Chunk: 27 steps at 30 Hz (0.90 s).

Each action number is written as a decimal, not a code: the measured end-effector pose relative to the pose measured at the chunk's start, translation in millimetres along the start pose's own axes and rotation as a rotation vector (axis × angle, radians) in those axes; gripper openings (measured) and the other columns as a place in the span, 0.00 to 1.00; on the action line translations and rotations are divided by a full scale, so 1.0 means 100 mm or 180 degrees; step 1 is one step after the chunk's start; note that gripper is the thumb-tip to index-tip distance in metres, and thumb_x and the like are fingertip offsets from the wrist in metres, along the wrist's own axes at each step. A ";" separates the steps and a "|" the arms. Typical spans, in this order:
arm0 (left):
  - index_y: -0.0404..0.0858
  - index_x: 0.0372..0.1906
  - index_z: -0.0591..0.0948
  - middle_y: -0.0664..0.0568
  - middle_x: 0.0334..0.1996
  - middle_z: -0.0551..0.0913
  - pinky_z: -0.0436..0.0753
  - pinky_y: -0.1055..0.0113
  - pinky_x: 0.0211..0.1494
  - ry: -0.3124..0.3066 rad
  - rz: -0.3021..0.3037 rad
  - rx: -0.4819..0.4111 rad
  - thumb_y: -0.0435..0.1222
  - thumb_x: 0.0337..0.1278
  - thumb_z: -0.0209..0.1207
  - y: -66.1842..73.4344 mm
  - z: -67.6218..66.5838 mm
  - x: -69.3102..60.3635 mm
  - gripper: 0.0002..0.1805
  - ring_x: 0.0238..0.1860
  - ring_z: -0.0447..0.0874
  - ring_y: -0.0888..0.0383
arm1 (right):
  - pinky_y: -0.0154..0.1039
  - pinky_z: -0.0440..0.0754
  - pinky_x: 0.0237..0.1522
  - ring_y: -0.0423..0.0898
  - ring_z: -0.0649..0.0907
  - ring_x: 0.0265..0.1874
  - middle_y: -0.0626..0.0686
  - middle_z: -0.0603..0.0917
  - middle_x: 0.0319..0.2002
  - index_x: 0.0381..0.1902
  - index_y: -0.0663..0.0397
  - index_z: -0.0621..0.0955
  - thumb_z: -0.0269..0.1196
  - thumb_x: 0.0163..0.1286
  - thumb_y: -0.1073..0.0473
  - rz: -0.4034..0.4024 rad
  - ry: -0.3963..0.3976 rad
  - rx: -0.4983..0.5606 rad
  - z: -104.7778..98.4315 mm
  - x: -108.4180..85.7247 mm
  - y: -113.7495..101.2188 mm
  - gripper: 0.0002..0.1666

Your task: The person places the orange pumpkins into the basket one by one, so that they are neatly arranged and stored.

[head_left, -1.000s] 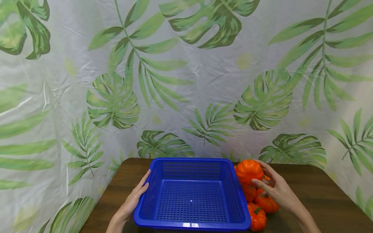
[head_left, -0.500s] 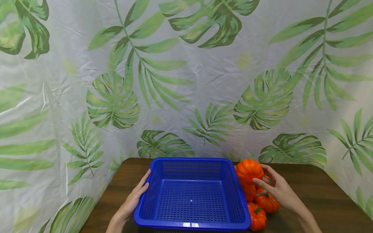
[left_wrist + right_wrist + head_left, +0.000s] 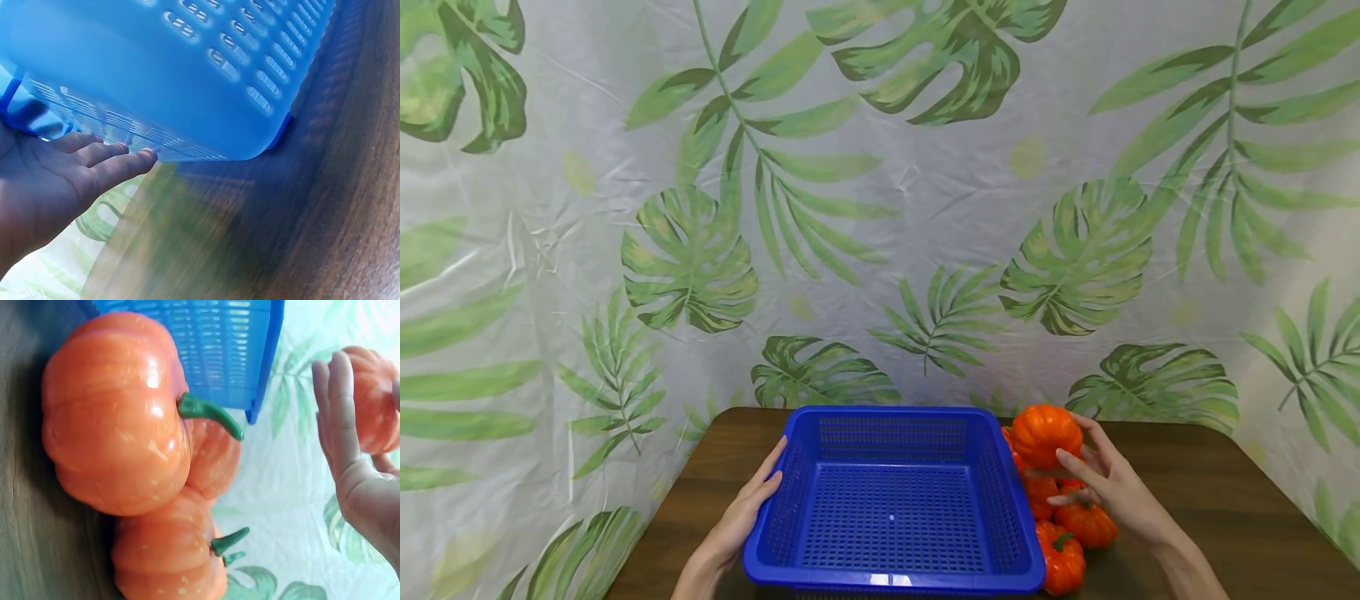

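Observation:
A blue plastic basket [image 3: 891, 575] stands on the table with bare mesh floor. Against its left side rests my left hand [image 3: 741, 517]; in the left wrist view the fingers [image 3: 122, 170] lie fairly straight by the outer wall. My right hand [image 3: 1120, 492] holds a small orange pumpkin [image 3: 1047, 435] between thumb and fingers, above the other pumpkins right of the basket. In the right wrist view this held pumpkin [image 3: 375, 403] is apart from the others and partly cut off by the frame edge.
Several orange pumpkins with green stems, such as the front pumpkin [image 3: 1060, 560] and the pumpkin behind it [image 3: 1086, 523], crowd the basket's right wall. The brown wooden table [image 3: 1217, 500] meets a leaf-patterned curtain [image 3: 955, 250] at the back.
My right hand has lifted the pumpkin slightly and moved it a little to the right, showing more of the pumpkins below. The left hand and the basket stay put.

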<state>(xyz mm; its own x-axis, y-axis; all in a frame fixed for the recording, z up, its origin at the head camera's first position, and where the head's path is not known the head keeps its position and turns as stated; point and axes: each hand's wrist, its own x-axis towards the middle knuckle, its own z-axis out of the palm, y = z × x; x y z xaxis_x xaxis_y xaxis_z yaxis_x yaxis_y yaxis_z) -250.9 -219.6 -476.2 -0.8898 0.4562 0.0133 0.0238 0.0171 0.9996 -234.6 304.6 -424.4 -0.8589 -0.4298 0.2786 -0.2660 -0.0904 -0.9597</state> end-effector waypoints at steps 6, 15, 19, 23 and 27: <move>0.52 0.85 0.33 0.39 0.85 0.34 0.77 0.63 0.66 0.0006 -0.0023 0.0005 0.49 0.87 0.32 0.00 0.00 0.00 0.35 0.76 0.60 0.49 | 0.55 0.87 0.50 0.49 0.87 0.57 0.42 0.81 0.65 0.76 0.36 0.56 0.30 0.88 0.58 -0.0086 -0.0143 0.0396 -0.02 0.00 0.00 0.24; 0.52 0.85 0.33 0.40 0.85 0.34 0.77 0.64 0.66 0.0018 -0.0025 0.0024 0.50 0.87 0.33 0.01 0.00 -0.01 0.35 0.77 0.59 0.49 | 0.49 0.89 0.45 0.47 0.89 0.50 0.42 0.88 0.57 0.68 0.33 0.75 0.22 0.87 0.46 0.0040 -0.0028 0.0556 -0.01 0.01 -0.06 0.34; 0.53 0.85 0.32 0.40 0.85 0.34 0.76 0.66 0.66 0.0000 -0.0021 0.0027 0.50 0.87 0.32 0.01 0.00 -0.01 0.35 0.75 0.62 0.56 | 0.52 0.88 0.48 0.46 0.88 0.53 0.39 0.85 0.60 0.70 0.33 0.71 0.25 0.88 0.47 0.0073 0.0062 0.0461 0.00 0.00 -0.06 0.30; 0.53 0.85 0.32 0.40 0.85 0.33 0.76 0.67 0.66 -0.0019 -0.0008 0.0037 0.50 0.87 0.32 0.02 0.00 -0.01 0.35 0.75 0.62 0.58 | 0.53 0.86 0.56 0.40 0.84 0.60 0.37 0.78 0.64 0.72 0.38 0.62 0.27 0.88 0.50 0.0089 0.0054 0.0283 0.02 0.00 -0.07 0.24; 0.52 0.85 0.32 0.41 0.85 0.32 0.75 0.69 0.66 -0.0029 0.0005 0.0036 0.49 0.87 0.32 0.01 0.01 0.00 0.35 0.79 0.53 0.47 | 0.47 0.84 0.60 0.38 0.82 0.61 0.40 0.77 0.63 0.71 0.43 0.62 0.33 0.88 0.55 0.0130 0.0111 0.0090 0.04 0.00 -0.05 0.20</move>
<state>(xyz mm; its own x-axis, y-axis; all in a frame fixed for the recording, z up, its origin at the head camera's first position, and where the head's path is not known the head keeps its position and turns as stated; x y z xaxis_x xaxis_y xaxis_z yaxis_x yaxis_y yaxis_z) -250.4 -218.7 -475.1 -0.8855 0.4644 0.0146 0.0303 0.0264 0.9992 -231.2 301.7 -419.6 -0.8836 -0.4022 0.2399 -0.2185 -0.0991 -0.9708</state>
